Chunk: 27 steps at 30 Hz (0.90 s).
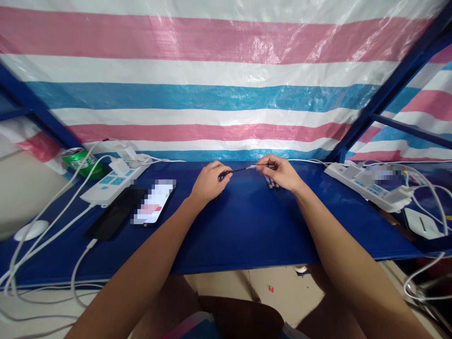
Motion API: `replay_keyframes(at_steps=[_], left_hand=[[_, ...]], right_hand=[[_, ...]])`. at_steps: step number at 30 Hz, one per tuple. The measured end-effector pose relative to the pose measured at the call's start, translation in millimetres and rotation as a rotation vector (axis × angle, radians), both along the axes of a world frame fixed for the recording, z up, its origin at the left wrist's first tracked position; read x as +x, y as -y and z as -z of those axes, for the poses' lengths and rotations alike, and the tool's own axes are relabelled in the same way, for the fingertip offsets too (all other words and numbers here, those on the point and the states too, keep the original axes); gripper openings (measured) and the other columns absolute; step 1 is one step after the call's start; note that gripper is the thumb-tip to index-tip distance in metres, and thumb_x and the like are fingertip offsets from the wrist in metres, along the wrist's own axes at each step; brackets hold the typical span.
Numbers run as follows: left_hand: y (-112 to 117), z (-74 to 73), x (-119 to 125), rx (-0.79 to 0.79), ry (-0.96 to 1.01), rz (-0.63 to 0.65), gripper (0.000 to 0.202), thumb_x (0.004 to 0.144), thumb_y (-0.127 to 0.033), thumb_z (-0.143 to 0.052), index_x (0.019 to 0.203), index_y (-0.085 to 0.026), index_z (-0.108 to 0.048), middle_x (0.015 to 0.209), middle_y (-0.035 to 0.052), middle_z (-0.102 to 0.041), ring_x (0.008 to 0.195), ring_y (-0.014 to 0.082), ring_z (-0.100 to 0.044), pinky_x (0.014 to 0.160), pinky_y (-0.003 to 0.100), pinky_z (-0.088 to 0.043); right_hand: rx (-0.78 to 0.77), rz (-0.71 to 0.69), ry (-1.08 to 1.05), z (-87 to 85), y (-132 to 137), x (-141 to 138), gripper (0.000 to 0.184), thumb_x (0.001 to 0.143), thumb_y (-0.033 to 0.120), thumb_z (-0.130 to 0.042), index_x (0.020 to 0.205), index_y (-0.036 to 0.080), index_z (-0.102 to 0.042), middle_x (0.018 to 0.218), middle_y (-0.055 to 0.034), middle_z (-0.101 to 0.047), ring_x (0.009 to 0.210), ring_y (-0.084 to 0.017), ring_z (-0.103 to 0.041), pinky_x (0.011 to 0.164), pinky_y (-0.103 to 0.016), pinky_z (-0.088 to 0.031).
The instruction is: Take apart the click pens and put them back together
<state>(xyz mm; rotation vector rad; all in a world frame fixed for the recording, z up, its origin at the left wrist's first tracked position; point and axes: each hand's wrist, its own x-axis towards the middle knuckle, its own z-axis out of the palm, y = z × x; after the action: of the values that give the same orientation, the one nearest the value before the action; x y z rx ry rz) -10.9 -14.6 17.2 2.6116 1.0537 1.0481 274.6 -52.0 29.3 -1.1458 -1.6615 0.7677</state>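
Note:
Both hands are above the middle of the blue desk, joined by a thin dark rod (239, 170) that looks like a pen refill. My left hand (208, 182) is closed in a pinch around a black pen part (224, 173) at the rod's left end. At its right end, my right hand (278, 172) pinches a slim, pale, partly clear piece (253, 166) like a pen barrel. Whether the rod sits inside that piece, I cannot tell. Several dark pens (271, 182) lie together on the desk under my right hand, partly hidden by it.
On the left are a lit phone (154, 202), a dark phone (113, 214), a white power strip (115, 182), a green can (83, 162) and a white mouse (31, 230). Another power strip (367, 186) and a white device (422, 222) stand right. Cables trail along both sides.

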Motion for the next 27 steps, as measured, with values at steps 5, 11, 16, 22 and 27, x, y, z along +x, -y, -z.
replay_keyframes(at_steps=[5, 11, 16, 22, 27], left_hand=[[0.4, -1.8, 0.0, -0.027, 0.026, 0.009, 0.024, 0.103, -0.033, -0.059, 0.115, -0.021, -0.077, 0.110, 0.0082, -0.074, 0.109, 0.0252, -0.067, 0.101, 0.041, -0.054], [-2.4, 1.5, 4.5, -0.197, 0.214, 0.082, 0.031, 0.103, -0.028, -0.060, 0.132, -0.022, -0.068, 0.120, 0.0085, -0.076, 0.110, 0.0222, -0.072, 0.099, 0.038, -0.058], [-3.2, 5.5, 5.5, -0.321, 0.344, 0.180, 0.067, 0.102, -0.026, -0.061, 0.164, -0.027, -0.036, 0.122, 0.0095, -0.074, 0.109, 0.0199, -0.073, 0.097, 0.036, -0.060], [-3.0, 9.5, 3.9, -0.406, 0.287, 0.200, 0.079, 0.098, -0.024, -0.064, 0.168, -0.033, -0.029, 0.128, 0.0097, -0.067, 0.089, 0.0152, -0.073, 0.073, 0.027, -0.062], [-2.7, 11.9, 4.2, -0.411, 0.243, 0.162, 0.067, 0.092, -0.025, -0.070, 0.156, -0.028, -0.051, 0.126, 0.0103, -0.067, 0.085, 0.0154, -0.073, 0.071, 0.028, -0.061]], right_hand=[[-0.027, 0.077, -0.099, 1.6, -2.5, 0.5, 0.047, 0.085, 0.068, -0.075, 0.096, 0.024, -0.068, 0.082, -0.0035, -0.068, 0.064, -0.017, -0.057, 0.061, -0.034, -0.050], [-0.030, 0.089, -0.273, 5.3, -8.5, 3.5, 0.044, 0.087, 0.065, -0.074, 0.107, 0.026, -0.068, 0.089, -0.0049, -0.070, 0.075, -0.019, -0.064, 0.066, -0.034, -0.053], [-0.045, 0.055, -0.261, 7.5, -10.0, 5.4, 0.057, 0.085, 0.064, -0.076, 0.127, 0.026, -0.066, 0.100, -0.0073, -0.076, 0.096, -0.025, -0.071, 0.082, -0.039, -0.058], [-0.053, -0.030, -0.082, 9.8, -6.8, 3.7, 0.054, 0.090, 0.051, -0.075, 0.137, 0.024, -0.066, 0.101, -0.0083, -0.078, 0.094, -0.024, -0.071, 0.087, -0.040, -0.057], [-0.080, -0.025, 0.070, 19.1, -8.6, 4.7, 0.060, 0.093, 0.040, -0.072, 0.149, 0.025, -0.057, 0.099, -0.0061, -0.075, 0.074, -0.019, -0.067, 0.064, -0.032, -0.055]])
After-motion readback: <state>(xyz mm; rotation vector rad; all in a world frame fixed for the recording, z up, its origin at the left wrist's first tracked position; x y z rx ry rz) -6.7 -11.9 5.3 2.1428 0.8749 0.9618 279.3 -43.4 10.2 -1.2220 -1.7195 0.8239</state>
